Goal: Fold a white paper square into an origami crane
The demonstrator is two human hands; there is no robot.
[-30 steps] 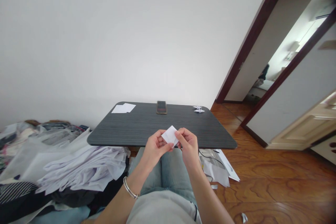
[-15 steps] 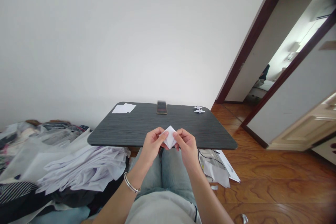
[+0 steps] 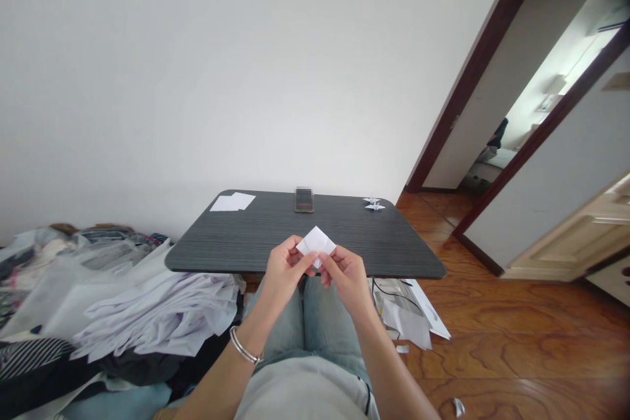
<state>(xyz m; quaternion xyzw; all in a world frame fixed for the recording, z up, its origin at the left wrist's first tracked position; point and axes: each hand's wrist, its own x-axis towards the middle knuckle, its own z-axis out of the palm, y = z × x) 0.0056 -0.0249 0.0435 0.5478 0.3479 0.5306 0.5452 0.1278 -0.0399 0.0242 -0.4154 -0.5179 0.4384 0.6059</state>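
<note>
A small folded white paper square [image 3: 315,241] is held up over the near edge of the dark table [image 3: 246,243]. My left hand [image 3: 284,269] pinches its lower left side and my right hand [image 3: 344,273] pinches its lower right side, fingers closed on it. A silver bangle [image 3: 242,346] sits on my left wrist. Both hands hover above my lap in light jeans.
On the table's far side lie white paper sheets [image 3: 231,201], a phone [image 3: 304,199] and small folded paper cranes [image 3: 373,204]. Heaped clothes and plastic bags [image 3: 123,305] fill the left. Papers and a cable [image 3: 406,315] lie on the wooden floor at right. An open doorway [image 3: 522,118] is at far right.
The paper has turned in my fingers from a tilted flat piece to a diamond, and now sits slightly higher. Both hands shifted a little left.
</note>
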